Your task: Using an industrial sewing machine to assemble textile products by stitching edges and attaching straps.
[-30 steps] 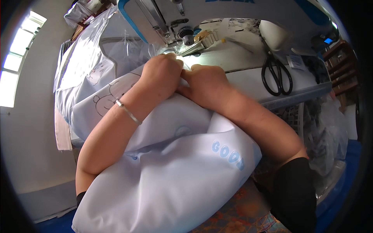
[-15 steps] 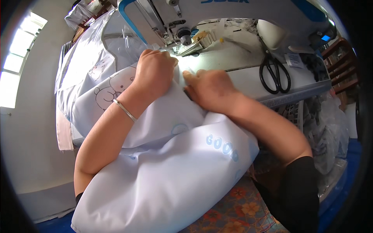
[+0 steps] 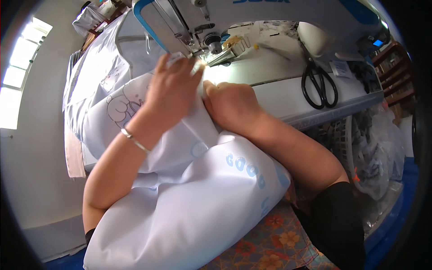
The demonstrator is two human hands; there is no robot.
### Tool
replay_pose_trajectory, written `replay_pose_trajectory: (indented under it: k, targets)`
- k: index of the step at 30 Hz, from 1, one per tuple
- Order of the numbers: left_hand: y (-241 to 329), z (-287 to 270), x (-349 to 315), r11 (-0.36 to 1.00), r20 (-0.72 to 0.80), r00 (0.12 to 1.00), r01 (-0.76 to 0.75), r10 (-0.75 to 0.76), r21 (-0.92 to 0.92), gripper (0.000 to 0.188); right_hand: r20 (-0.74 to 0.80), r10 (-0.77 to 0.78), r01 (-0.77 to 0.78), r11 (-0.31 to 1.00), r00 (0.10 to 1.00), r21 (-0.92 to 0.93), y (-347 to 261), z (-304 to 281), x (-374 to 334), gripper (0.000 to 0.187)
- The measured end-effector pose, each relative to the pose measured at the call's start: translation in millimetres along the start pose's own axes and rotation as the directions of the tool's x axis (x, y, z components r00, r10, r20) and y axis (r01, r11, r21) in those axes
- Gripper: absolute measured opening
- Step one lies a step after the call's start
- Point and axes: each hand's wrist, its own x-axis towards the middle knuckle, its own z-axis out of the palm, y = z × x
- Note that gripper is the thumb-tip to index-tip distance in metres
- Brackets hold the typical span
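A large white fabric piece (image 3: 180, 216) with pale blue printing and line-drawn animal figures spreads over my lap and up onto the sewing machine table. My left hand (image 3: 173, 90), a bangle on its wrist, is over the fabric just in front of the machine's needle area (image 3: 211, 42). Its fingers are stretched and somewhat apart, slightly blurred. Close beside it, my right hand (image 3: 231, 105) is closed, thumb and fingers pinching the fabric near its right edge. The spot under the needle is partly hidden by my left fingers and washed out by the lamp.
Black-handled scissors (image 3: 319, 85) lie on the table to the right, beside a small white label (image 3: 341, 69). Clear plastic bags (image 3: 373, 153) and a basket (image 3: 339, 139) stand below the table's right edge. More white fabric (image 3: 96, 67) covers the table's far left.
My left hand has opened from a closed grip, its fingers spreading and shifting slightly left. My right hand has moved a little left, and the lap fabric has shifted left with it.
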Motion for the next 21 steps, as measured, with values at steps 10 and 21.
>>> replay_pose_trajectory:
  k: [10, 21]
  targets:
    - [-51, -39, -11, 0.99, 0.094, 0.991, -0.104, 0.096, 0.092, 0.013, 0.095, 0.031, -0.039, 0.996, 0.995, 0.075, -2, -14, -5, 0.034]
    - [44, -37, -2, 0.59, 0.527, 0.746, 0.656, -0.408, -0.471, 0.024, -0.022, -0.094, 0.096, 0.991, 0.995, 0.091, 7, -17, -20, 0.017]
